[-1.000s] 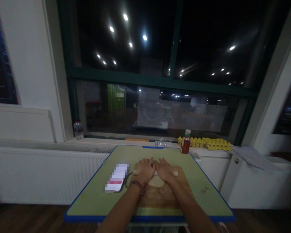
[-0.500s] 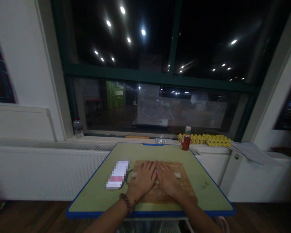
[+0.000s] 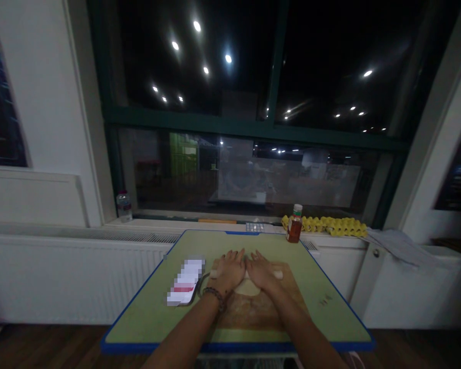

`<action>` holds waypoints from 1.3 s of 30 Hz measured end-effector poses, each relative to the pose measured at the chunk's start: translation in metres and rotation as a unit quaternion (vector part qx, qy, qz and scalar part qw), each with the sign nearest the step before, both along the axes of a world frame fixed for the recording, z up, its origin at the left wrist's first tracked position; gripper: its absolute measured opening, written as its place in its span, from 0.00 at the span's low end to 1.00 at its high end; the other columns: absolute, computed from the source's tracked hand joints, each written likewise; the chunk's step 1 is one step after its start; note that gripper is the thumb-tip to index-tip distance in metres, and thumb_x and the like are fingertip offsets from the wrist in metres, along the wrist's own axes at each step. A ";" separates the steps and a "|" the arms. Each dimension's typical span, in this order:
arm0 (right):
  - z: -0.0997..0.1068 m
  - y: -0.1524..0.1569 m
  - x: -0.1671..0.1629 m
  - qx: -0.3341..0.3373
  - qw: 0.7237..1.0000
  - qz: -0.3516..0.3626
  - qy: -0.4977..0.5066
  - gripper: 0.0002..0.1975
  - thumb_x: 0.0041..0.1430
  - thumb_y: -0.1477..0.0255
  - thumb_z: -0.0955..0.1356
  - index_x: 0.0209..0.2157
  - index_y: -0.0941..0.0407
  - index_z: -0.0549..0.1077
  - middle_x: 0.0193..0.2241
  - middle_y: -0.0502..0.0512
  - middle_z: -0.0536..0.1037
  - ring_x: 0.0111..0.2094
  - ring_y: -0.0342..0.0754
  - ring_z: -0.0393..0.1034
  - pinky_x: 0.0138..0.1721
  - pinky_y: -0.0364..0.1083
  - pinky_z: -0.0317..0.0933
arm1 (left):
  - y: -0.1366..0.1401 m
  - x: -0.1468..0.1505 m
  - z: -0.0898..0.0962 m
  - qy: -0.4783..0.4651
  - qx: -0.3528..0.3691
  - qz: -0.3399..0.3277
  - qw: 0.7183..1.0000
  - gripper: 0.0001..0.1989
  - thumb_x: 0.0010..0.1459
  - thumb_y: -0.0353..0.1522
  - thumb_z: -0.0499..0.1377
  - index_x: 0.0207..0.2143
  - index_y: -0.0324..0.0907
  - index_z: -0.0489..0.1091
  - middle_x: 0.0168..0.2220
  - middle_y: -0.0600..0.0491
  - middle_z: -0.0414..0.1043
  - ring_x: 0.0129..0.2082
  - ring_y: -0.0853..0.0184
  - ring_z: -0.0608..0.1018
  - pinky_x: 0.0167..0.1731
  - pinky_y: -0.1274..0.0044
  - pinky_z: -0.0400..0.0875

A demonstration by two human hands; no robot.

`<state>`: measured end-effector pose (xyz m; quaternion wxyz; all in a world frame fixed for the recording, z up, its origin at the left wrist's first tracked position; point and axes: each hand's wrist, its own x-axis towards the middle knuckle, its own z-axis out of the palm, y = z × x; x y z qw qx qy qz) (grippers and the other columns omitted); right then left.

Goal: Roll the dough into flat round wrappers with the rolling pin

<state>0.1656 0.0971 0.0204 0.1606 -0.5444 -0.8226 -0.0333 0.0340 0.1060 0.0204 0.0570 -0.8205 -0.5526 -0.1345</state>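
Observation:
A pale rolling pin point(image 3: 279, 274) lies crosswise on a wooden cutting board point(image 3: 271, 312), mostly hidden beneath my hands. My left hand point(image 3: 230, 271) rests flat over its left part, fingers extended forward. Over the right part lies my right hand point(image 3: 260, 271), its fingers stretched out too. The two hands nearly meet at the thumbs. From under the pin, a flat, pale, rounded sheet of dough point(image 3: 248, 288) shows on the near side. Its far part is covered by the pin and hands.
A phone point(image 3: 187, 283) with a lit screen lies left of the board on the green, blue-edged table point(image 3: 149, 318). A bottle of dark red liquid point(image 3: 294, 226) stands at the back right. Yellow egg trays point(image 3: 330, 225) and a clear bottle point(image 3: 124, 207) sit along the windowsill.
Both hands and the rolling pin have moved forward, away from me. More of the dough now shows behind them. The view has tilted up slightly.

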 end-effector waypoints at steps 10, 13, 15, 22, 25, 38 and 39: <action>-0.031 -0.055 0.005 0.047 0.998 0.014 0.029 0.25 0.67 0.74 0.50 0.59 0.61 0.65 0.60 0.60 0.65 0.64 0.49 0.52 0.65 0.53 0.45 | -0.046 -0.022 -0.015 -0.041 0.031 -0.138 0.989 0.24 0.67 0.31 0.39 0.63 0.41 0.57 0.61 0.48 0.63 0.60 0.62 0.63 0.60 0.66 0.55; -0.025 -0.043 0.004 0.025 0.999 -0.001 0.034 0.25 0.67 0.73 0.50 0.59 0.61 0.65 0.60 0.60 0.65 0.63 0.49 0.54 0.65 0.52 0.47 | -0.034 -0.018 -0.012 -0.039 0.018 -0.122 0.992 0.24 0.67 0.30 0.39 0.62 0.38 0.58 0.60 0.47 0.64 0.59 0.63 0.65 0.60 0.68 0.56; -0.018 -0.032 0.001 0.007 1.000 -0.009 0.024 0.25 0.67 0.74 0.50 0.58 0.61 0.67 0.59 0.60 0.67 0.62 0.48 0.57 0.64 0.51 0.47 | -0.021 -0.014 -0.010 -0.025 0.008 -0.107 0.994 0.24 0.66 0.30 0.39 0.62 0.36 0.58 0.60 0.46 0.65 0.58 0.63 0.67 0.59 0.69 0.57; -0.014 -0.026 -0.004 0.005 0.999 -0.035 0.009 0.24 0.66 0.76 0.52 0.56 0.66 0.68 0.57 0.66 0.69 0.60 0.49 0.60 0.63 0.49 0.48 | -0.002 -0.010 -0.010 -0.015 -0.038 -0.100 0.994 0.26 0.65 0.30 0.40 0.64 0.37 0.55 0.61 0.45 0.64 0.59 0.62 0.67 0.57 0.69 0.59; -0.017 -0.041 -0.005 0.023 0.999 -0.029 0.006 0.24 0.66 0.75 0.52 0.59 0.63 0.65 0.59 0.63 0.66 0.62 0.51 0.58 0.62 0.50 0.51 | -0.001 -0.020 -0.007 -0.017 -0.086 -0.117 0.989 0.28 0.64 0.31 0.40 0.66 0.39 0.49 0.64 0.46 0.59 0.62 0.62 0.64 0.59 0.68 0.56; -0.018 -0.075 -0.023 0.022 0.996 -0.088 0.011 0.24 0.66 0.75 0.54 0.61 0.59 0.63 0.60 0.62 0.66 0.63 0.53 0.55 0.62 0.53 0.52 | -0.008 -0.036 -0.010 0.056 -0.065 -0.051 0.995 0.29 0.62 0.30 0.42 0.66 0.40 0.51 0.68 0.43 0.49 0.68 0.53 0.47 0.63 0.55 0.41; -0.020 -0.076 -0.023 0.024 0.996 -0.090 0.012 0.24 0.66 0.75 0.54 0.61 0.60 0.63 0.60 0.63 0.65 0.63 0.53 0.55 0.62 0.53 0.51 | -0.011 -0.037 -0.010 0.055 -0.058 -0.052 0.995 0.28 0.63 0.29 0.42 0.66 0.41 0.51 0.68 0.44 0.49 0.68 0.53 0.48 0.63 0.55 0.41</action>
